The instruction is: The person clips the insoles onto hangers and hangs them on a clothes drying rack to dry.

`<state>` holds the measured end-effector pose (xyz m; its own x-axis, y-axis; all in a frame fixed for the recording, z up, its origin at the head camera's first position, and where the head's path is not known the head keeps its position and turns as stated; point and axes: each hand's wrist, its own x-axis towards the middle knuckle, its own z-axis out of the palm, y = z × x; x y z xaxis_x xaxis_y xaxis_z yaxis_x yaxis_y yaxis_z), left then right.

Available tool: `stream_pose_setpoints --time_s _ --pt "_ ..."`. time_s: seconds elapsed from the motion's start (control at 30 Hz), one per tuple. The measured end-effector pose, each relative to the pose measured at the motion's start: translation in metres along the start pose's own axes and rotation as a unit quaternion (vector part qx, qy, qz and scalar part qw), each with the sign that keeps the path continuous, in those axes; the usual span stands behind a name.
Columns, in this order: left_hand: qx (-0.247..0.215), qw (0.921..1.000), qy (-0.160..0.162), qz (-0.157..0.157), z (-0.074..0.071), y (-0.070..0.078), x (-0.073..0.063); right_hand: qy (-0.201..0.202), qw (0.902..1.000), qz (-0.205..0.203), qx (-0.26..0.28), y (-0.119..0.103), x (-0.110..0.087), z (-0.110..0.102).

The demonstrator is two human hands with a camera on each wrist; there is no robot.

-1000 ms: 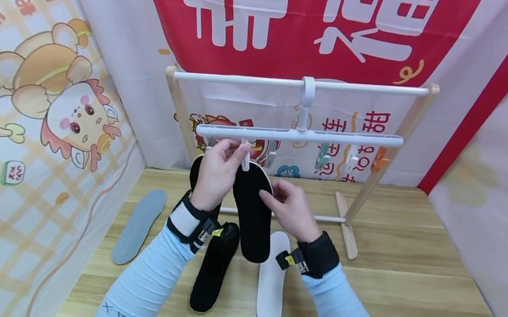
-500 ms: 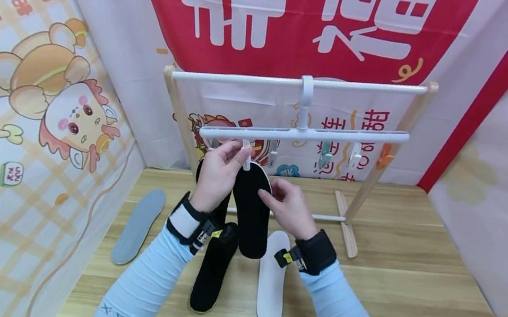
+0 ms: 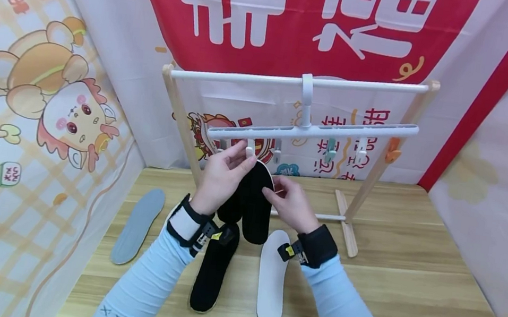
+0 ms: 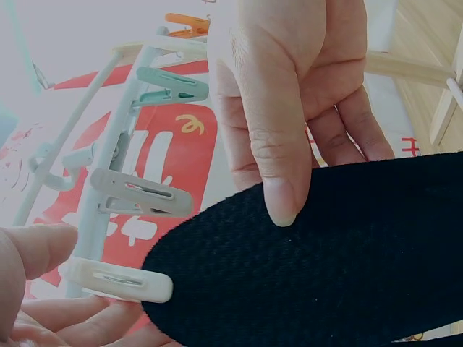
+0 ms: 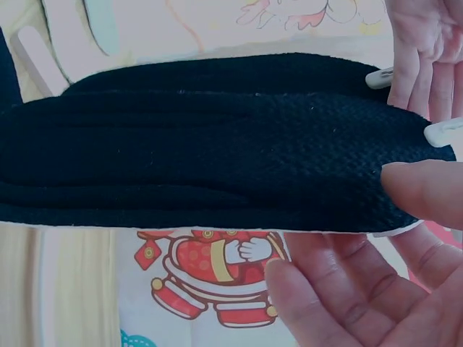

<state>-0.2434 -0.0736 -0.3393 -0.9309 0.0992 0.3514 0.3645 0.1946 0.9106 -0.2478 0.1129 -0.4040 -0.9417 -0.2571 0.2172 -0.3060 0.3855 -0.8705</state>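
Observation:
A black insole (image 3: 258,207) hangs by its end from a white clip (image 4: 123,280) on the white clip hanger (image 3: 334,131). My right hand (image 3: 293,204) pinches the insole's edge near that end, thumb on the black face and fingers behind. Around the clip, my left hand (image 3: 221,181) has its thumb and fingers spread apart; the left wrist view shows the thumb (image 4: 43,246) off the clip. Behind the first insole, another black insole (image 5: 217,76) hangs from its own clip (image 5: 380,78). The left forearm and hand partly hide it in the head view.
The hanger hooks over the top bar of a wooden rack (image 3: 245,79). Green (image 3: 330,151) and orange clips (image 3: 393,150) hang further right. On the wooden table lie a grey insole (image 3: 139,226), a black insole (image 3: 211,281) and a white insole (image 3: 271,284).
My left thumb and fingers have come off the clip, which now grips the insole's end. The hanger has swung, its right end rising, and the hanging insoles have shifted closer together.

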Motion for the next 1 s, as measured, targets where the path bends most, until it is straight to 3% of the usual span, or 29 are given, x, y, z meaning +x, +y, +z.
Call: stream_pose_setpoints --time_s 0.4,1.0 --pt "-0.015 0.9998 -0.014 -0.007 0.003 -0.001 0.005 -0.013 0.9987 0.046 -0.02 0.005 0.016 -0.009" --pt "0.004 0.9999 -0.013 -0.008 0.001 -0.007 0.004 -0.034 0.9977 0.054 -0.024 0.021 0.026 -0.014"
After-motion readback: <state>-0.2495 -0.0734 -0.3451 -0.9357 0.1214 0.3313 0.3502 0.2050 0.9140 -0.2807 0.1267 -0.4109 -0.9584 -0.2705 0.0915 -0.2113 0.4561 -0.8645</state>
